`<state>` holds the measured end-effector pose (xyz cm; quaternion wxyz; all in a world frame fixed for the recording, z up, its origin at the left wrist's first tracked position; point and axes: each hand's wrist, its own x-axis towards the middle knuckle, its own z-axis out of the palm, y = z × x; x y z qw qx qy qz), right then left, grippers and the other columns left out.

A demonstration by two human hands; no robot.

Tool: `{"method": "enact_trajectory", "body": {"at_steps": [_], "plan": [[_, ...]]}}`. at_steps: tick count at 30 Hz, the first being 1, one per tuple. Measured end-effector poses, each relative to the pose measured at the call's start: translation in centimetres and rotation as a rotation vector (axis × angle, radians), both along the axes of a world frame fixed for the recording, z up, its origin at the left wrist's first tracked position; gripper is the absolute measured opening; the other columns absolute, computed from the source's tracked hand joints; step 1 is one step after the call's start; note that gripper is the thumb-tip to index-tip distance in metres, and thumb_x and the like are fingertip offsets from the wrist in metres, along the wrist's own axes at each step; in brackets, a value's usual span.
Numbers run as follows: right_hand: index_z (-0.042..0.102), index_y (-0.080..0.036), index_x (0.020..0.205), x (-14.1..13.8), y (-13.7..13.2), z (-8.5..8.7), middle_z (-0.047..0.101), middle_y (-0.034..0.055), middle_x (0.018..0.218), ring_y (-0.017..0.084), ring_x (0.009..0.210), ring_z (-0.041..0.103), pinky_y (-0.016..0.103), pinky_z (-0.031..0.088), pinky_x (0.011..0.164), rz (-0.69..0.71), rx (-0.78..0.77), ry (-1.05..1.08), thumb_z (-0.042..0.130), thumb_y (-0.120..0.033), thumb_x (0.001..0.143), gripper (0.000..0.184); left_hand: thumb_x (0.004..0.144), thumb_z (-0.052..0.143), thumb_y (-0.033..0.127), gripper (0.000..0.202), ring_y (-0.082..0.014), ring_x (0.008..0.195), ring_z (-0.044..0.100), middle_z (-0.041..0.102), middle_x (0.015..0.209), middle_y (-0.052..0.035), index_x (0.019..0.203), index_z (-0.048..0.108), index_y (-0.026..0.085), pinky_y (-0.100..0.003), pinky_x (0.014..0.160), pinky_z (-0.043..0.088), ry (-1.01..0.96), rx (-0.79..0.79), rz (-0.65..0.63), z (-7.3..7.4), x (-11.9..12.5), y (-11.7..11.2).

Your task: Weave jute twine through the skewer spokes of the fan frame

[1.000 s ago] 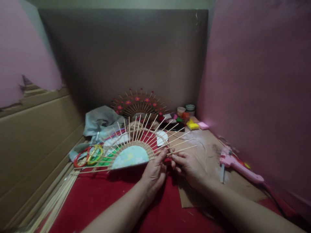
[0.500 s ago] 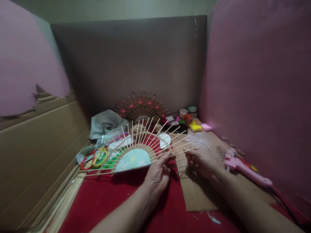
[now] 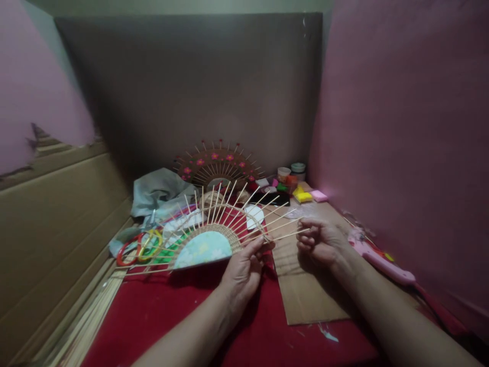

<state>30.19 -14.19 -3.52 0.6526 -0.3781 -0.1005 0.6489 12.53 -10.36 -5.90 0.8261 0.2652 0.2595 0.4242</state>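
Note:
A half-round woven fan (image 3: 208,250) with thin sticks spreading outward is held up over the table. Its centre is covered in pale blue patterned cloth, and a twisted strand runs in an arc across the sticks. My left hand (image 3: 244,270) grips the fan's right side, thumb on top, where that strand meets the lowest sticks. Just beyond the right stick tips is my right hand (image 3: 319,242), its fingers curled and pressed together. A stick tip overlaps those fingers; whatever they pinch is too fine to make out.
A finished-looking fan with pink flowers (image 3: 214,160) leans at the back. Scissors with red and yellow handles (image 3: 139,247) lie left, above long strips (image 3: 91,318). Right are cardboard (image 3: 305,300), a pink glue gun (image 3: 382,262) and yellow packets (image 3: 301,194). Panels enclose the table.
My right hand has turned, its fingers now curled upward by the stick tips. My left hand keeps its grip on the fan. The whole view has shifted slightly.

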Motion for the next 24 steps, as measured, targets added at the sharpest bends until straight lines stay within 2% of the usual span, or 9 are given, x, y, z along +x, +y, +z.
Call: {"method": "enact_trajectory", "body": {"at_steps": [3,9,15,22,24], "plan": [[0.042,-0.017,0.058,0.1,-0.1,0.35,0.034,-0.0073,0.039,0.004,0.032,0.026,0.019,0.018,0.035,-0.026,0.02,-0.008,0.049,-0.009,0.068,0.014,0.067,0.068,0.014,0.006,-0.0157,0.07,0.063,0.068,0.071,-0.0047,0.072,0.065,0.011,-0.026,0.064,0.046,0.005,-0.002,0.004,0.07,-0.01,-0.03],[0.05,-0.015,0.07,0.58,0.06,0.38,0.052,-0.0017,0.049,0.005,0.035,0.036,0.018,0.025,0.036,-0.182,0.029,-0.132,0.054,-0.002,0.061,0.016,0.068,0.066,0.013,0.005,-0.0159,0.07,0.064,0.068,0.07,-0.0046,0.072,0.065,0.011,-0.026,0.065,0.047,0.011,-0.02,-0.008,-0.07,-0.05,0.03],[0.055,-0.016,0.069,0.28,-0.2,0.75,0.053,-0.0033,0.046,0.004,0.037,0.038,0.015,0.024,0.036,-0.394,0.093,-0.315,0.06,-0.005,0.053,0.021,0.067,0.067,0.013,0.007,-0.015,0.07,0.063,0.067,0.07,-0.0051,0.072,0.065,0.01,-0.024,0.065,0.047,0.027,-0.017,0.001,-0.21,-0.14,-0.06],[0.057,-0.018,0.071,0.03,-0.13,0.78,0.056,-0.0024,0.049,0.006,0.042,0.043,0.017,0.021,0.037,-0.475,0.23,-0.522,0.065,-0.012,0.052,0.021,0.067,0.067,0.013,0.006,-0.014,0.069,0.063,0.067,0.07,-0.0047,0.072,0.066,0.01,-0.024,0.063,0.047,0.038,-0.007,-0.006,-0.37,-0.04,-0.01],[0.056,-0.018,0.072,0.22,0.02,0.59,0.057,-0.0028,0.051,0.005,0.042,0.042,0.016,0.022,0.036,-0.464,0.222,-0.502,0.066,-0.011,0.053,0.022,0.067,0.067,0.013,0.005,-0.0141,0.069,0.063,0.067,0.07,-0.0043,0.071,0.066,0.01,-0.023,0.061,0.047,0.038,-0.005,-0.006,-0.36,-0.03,0.0]]}}
